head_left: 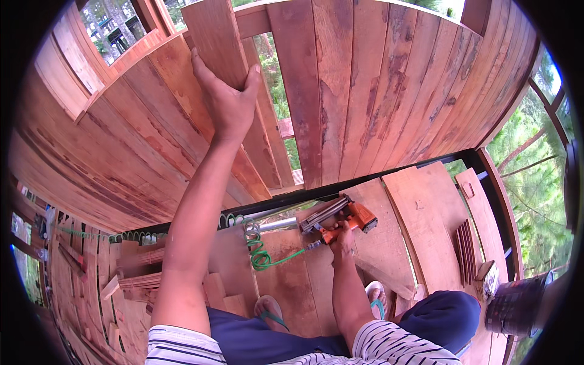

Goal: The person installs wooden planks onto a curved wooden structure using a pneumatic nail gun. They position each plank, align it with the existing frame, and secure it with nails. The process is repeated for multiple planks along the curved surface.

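A: From the left, we see a curved wall of reddish-brown upright boards, and at its upper edge a loose, flat brown wooden plank. Where does that lie from the grip?

B: We find it rising above the left hand, its long axis near upright, the top leaning slightly left. Fingers take its left edge, thumb its right; the hand is closed on it.

A: And its lower end?

B: Lost behind the hand; we cannot tell where it stops.

A: Next, down low, we note a coiled bright-green air hose.

B: Above that we see a narrow upright slit of green foliage, just right of the left hand.

A: Farther right?

B: The right hand wraps the handle of an orange-and-black nail gun, its long magazine slanting up to the right. We cannot tell whether a finger is on the trigger. Beyond stand more tight-set reddish boards.

A: Which hand is nearer the plank?

B: The left, touching it; the right, we judge, is well apart, below and to the right.
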A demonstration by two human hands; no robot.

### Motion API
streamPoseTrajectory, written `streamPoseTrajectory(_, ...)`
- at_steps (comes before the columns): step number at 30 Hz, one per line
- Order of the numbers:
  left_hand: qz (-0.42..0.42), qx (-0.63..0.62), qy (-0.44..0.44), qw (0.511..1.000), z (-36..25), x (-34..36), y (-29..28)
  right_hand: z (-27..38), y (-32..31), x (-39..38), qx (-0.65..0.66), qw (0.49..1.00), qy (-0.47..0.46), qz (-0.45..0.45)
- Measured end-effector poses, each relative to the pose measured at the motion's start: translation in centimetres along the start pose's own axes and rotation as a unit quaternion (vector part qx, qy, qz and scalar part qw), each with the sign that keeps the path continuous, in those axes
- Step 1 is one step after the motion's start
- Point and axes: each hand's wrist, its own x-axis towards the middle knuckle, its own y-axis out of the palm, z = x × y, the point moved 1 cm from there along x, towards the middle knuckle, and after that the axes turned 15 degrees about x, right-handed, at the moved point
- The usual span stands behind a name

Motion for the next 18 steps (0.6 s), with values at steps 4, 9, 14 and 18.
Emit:
streamPoseTrajectory(4,-0.020,0.038,0.032,0.999,-1.2,0.3,0.6,1.5,-0.5,1.1,0.007,0.999,-0.003,-0.037)
streamPoseTrajectory(9,-0.018,-0.015,0.070,0.997,-1.0,0.5,-1.7,0.6,1.9,-1.3,0.001,1.000,0.024,-0.013)
streamPoseTrajectory(14,-0.022,-0.080,0.102,0.991,-2.6,1.5,-2.1,1.5,1.7,-1.1,-0.006,1.000,0.016,0.005)
streamPoseTrajectory(18,-0.039,-0.058,0.114,0.991,-2.9,2.0,-2.3,1.7,1.8,-1.1,-0.011,1.000,0.017,0.019)
